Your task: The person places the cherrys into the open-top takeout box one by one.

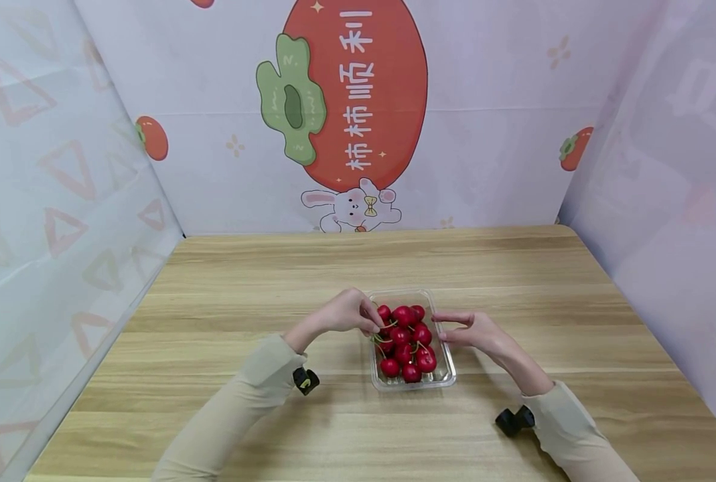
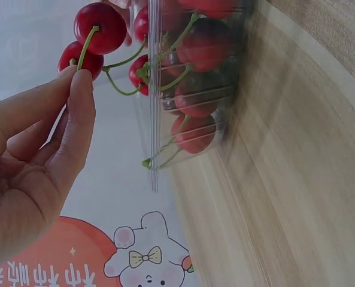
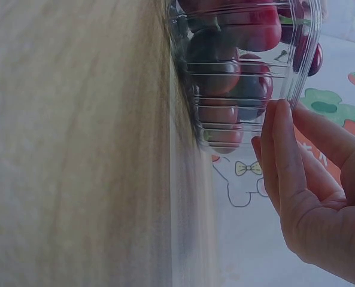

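Observation:
A clear plastic box (image 1: 449,365) full of red cherries (image 1: 402,336) with green stems stands on the table. At its left side my left hand (image 1: 347,312) pinches a cherry's stem (image 2: 87,46) between thumb and fingertips. That cherry (image 2: 100,27) is up beside the rim in the left wrist view, with another cherry (image 2: 75,58) close behind it. Over on the right, my right hand (image 1: 479,332) holds the box's rim between thumb and fingers, and the right wrist view shows those fingers (image 3: 285,146) against its edge.
The wooden table (image 1: 261,274) extends around the box on all sides. A printed cloth backdrop (image 1: 490,167) hangs behind, with more cloth on the left (image 1: 50,221) and right (image 1: 671,221). Each wrist carries a small black device.

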`<state>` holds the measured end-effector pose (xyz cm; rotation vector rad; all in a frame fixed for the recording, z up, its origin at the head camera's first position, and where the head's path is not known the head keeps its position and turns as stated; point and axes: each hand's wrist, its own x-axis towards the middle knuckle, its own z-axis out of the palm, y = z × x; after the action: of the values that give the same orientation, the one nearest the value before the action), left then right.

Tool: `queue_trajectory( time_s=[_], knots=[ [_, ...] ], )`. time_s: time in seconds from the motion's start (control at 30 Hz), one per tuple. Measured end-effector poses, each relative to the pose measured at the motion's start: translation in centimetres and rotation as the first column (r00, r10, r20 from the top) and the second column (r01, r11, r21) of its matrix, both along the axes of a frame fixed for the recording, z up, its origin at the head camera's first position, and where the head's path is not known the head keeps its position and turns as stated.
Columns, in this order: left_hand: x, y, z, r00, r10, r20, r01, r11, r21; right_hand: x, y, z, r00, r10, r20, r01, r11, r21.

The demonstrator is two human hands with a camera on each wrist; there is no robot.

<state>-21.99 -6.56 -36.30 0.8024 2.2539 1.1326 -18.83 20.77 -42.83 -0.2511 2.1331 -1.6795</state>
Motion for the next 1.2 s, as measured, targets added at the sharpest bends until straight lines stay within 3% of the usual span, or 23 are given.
queue_trajectory(
  time_s=[0.6,1.2],
  knots=[
    [0.2,1.3,-1.1,0.999,-0.043,-0.027,0.042,0.999,-0.027,0.0,0.1,0.0,1.0,-0.004,0.0,0.004,1.0,-0.014],
    [0.2,1.9,-1.8,0.998,-0.03,-0.057,0.026,0.998,-0.056,0.0,0.1,-0.1,1.0,0.002,-0.01,-0.002,1.0,-0.006]
  ],
)
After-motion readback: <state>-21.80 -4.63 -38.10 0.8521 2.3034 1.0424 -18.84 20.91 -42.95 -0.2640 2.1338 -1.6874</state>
